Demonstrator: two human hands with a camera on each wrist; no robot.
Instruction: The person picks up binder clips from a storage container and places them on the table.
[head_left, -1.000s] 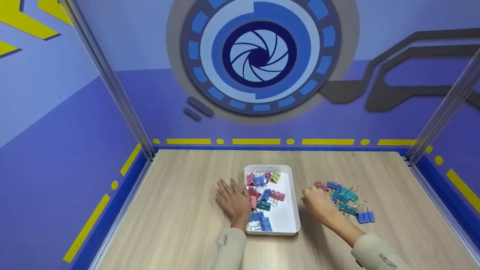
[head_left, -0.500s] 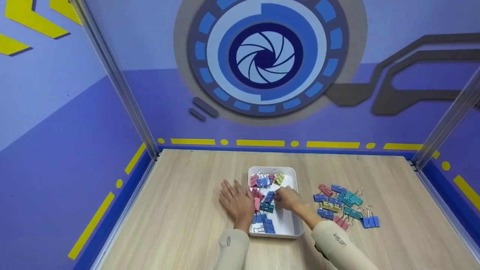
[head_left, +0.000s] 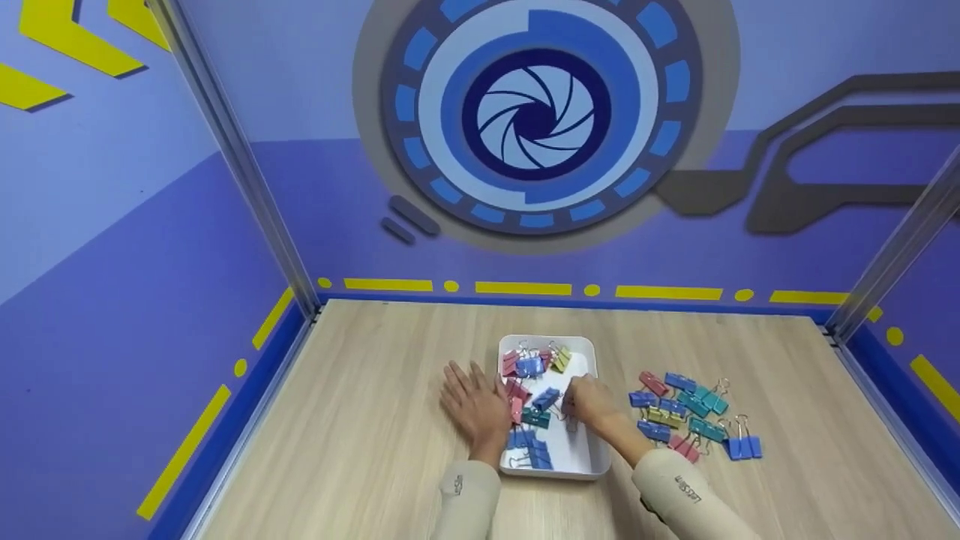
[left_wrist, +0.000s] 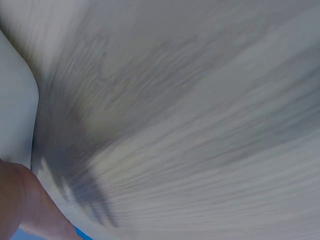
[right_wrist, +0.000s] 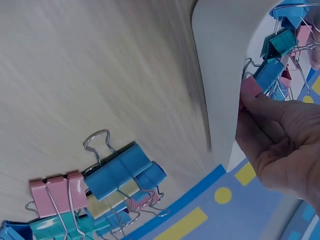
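Observation:
Over the right side of the white tray [head_left: 589, 457], my right hand [head_left: 596, 405] pinches a pink binder clip [right_wrist: 251, 87], seen best in the right wrist view; from the head the fingers mostly hide it. A blue binder clip [head_left: 546, 399] lies just left of those fingertips, with a dark green binder clip [head_left: 536, 418] below it. My left hand [head_left: 478, 411] lies with fingers spread on the table against the tray's left edge, its thumb side by the rim. In the left wrist view only part of that hand [left_wrist: 30, 205] shows.
Right of the tray, a loose pile holds several binder clips, among them a yellow clip [head_left: 665, 418] and a blue clip [head_left: 745, 448]. Pink, blue and yellow clips crowd the tray's left and far parts. Printed walls [head_left: 536, 262] border the wooden table [head_left: 375, 420].
My right hand has moved left from beside the pile into the tray. The blue clip by its fingertips has turned. My left hand stays in place; the head view has shifted slightly.

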